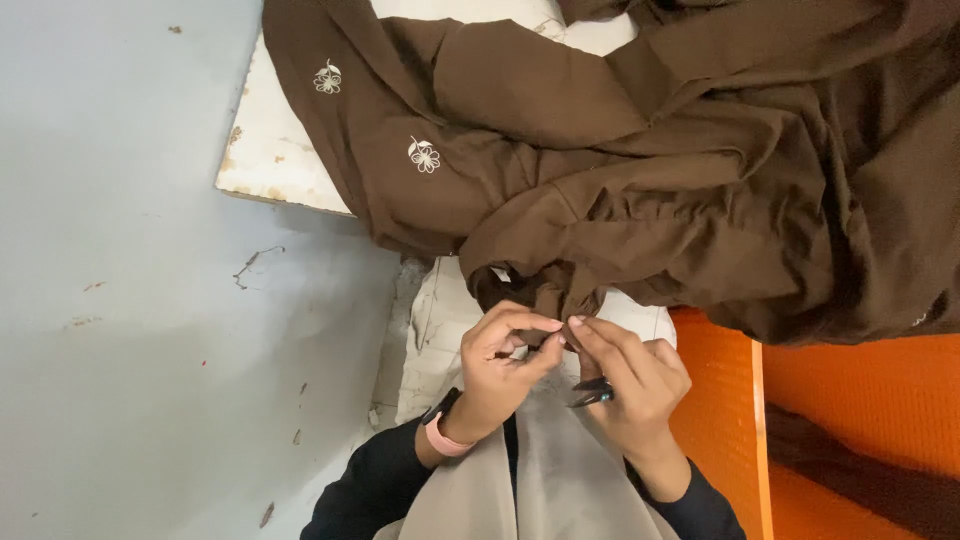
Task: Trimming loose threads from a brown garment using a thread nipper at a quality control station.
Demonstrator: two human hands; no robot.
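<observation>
Head view: two hands, left hand (497, 368) and right hand (632, 385), pinch one brown garment (650, 170).

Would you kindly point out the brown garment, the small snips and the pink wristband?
brown garment (700, 190), head view, on its bunched middle folds.
small snips (592, 393), head view, on the dark blades.
pink wristband (441, 438), head view, on the strap.

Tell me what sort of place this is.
Probably a small tailoring or garment workshop: both hands pinch brown cloth with embroidered flowers, the right hand holds thread snips, over a worn white board.
</observation>
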